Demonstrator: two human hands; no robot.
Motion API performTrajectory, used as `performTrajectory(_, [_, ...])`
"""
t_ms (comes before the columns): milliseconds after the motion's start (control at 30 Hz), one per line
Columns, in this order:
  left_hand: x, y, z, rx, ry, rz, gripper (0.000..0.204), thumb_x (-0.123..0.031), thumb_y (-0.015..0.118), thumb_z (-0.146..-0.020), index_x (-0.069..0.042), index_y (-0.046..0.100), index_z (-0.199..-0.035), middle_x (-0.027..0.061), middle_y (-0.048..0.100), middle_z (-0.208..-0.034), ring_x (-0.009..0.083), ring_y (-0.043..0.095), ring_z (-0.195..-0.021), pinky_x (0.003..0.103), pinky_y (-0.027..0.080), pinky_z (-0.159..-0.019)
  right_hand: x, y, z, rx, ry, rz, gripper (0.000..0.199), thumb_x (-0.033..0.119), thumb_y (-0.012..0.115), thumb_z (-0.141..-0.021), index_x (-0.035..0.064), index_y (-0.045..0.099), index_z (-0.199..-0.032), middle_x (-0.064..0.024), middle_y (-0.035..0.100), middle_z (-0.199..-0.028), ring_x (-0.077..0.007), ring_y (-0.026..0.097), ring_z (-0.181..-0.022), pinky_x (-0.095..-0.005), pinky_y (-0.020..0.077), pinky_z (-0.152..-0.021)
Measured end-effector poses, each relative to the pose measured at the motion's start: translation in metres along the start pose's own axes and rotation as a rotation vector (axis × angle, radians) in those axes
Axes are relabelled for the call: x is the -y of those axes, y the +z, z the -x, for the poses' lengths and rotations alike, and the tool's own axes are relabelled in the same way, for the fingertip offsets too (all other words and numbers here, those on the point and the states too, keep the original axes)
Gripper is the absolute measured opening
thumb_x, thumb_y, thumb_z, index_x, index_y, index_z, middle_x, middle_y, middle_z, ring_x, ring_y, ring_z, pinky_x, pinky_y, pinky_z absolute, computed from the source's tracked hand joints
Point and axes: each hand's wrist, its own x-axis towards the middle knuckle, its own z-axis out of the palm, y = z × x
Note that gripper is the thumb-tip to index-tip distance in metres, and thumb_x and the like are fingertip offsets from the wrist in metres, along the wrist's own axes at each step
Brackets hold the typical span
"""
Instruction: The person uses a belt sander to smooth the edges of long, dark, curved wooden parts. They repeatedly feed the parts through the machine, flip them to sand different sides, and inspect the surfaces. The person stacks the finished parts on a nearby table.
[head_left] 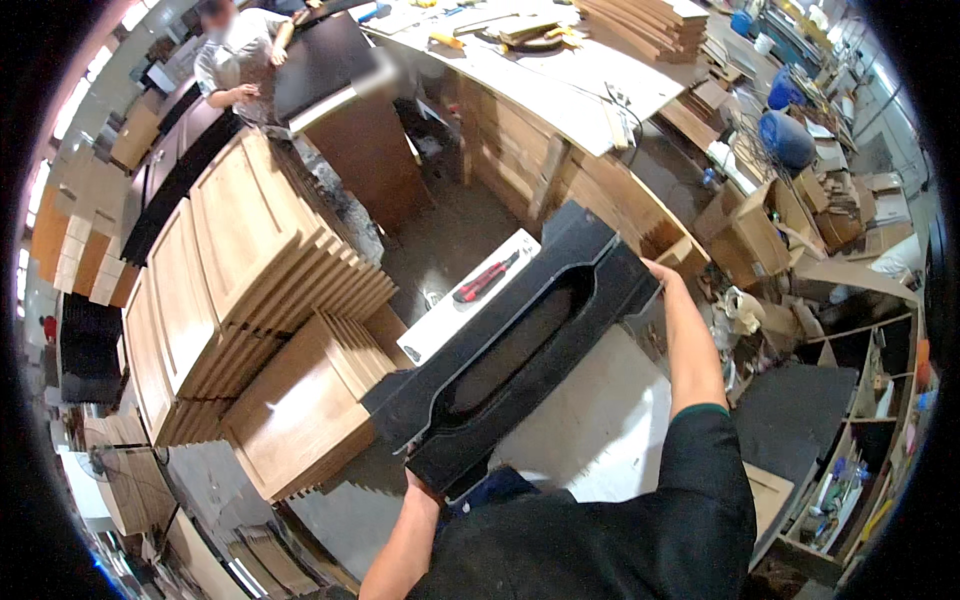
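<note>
I hold a long black panel with an oval recess (520, 340) tilted across the middle of the view. My left hand (420, 482) grips its near lower end. My right hand (665, 275) grips its far upper end. Under the panel lies a white board (450, 310) with a red-handled tool (485, 278) resting on it. Stacks of brown wooden cabinet doors (240, 300) stand just left of the panel.
Another person (240, 60) stands at the far left by a dark panel and a brown cabinet (365, 150). A long workbench (560, 80) with boards and tools runs across the back. Cardboard boxes (755, 225) and shelves (860, 400) crowd the right.
</note>
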Motion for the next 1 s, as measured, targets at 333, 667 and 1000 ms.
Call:
performTrajectory(333, [-0.002, 0.028, 0.021, -0.003, -0.051, 0.112, 0.068, -0.054, 0.043, -0.112, -0.011, 0.051, -0.164, 0.0169, 0.058, -0.164, 0.0370, 0.056, -0.147, 0.049, 0.039, -0.131, -0.010, -0.019, -0.028, 0.042, -0.023, 0.051, 0.039, 0.036, 0.072, -0.105, 0.0022, 0.079, -0.123, -0.0107, 0.083, -0.119, -0.0230, 0.080, -0.100, -0.0413, 0.0661, -0.087])
performTrajectory(667, [-0.004, 0.022, 0.007, 0.000, -0.002, 0.135, 0.075, -0.061, 0.048, -0.107, -0.012, 0.053, -0.163, 0.0224, 0.059, -0.161, 0.0459, 0.061, -0.140, 0.060, 0.048, -0.123, -0.023, -0.035, -0.049, 0.036, -0.073, 0.075, 0.046, 0.042, 0.070, -0.106, 0.0032, 0.077, -0.129, -0.0107, 0.081, -0.125, -0.0241, 0.078, -0.106, -0.0431, 0.0639, -0.091])
performTrajectory(1000, [-0.004, -0.014, 0.001, 0.029, -0.091, 0.113, 0.075, -0.059, 0.045, -0.108, -0.010, 0.051, -0.164, 0.0214, 0.057, -0.164, 0.0457, 0.058, -0.144, 0.063, 0.046, -0.124, -0.041, -0.080, -0.078, 0.008, -0.103, 0.069, 0.054, 0.052, 0.067, -0.106, 0.0073, 0.077, -0.135, -0.0116, 0.080, -0.126, -0.0288, 0.076, -0.112, -0.0462, 0.0604, -0.101])
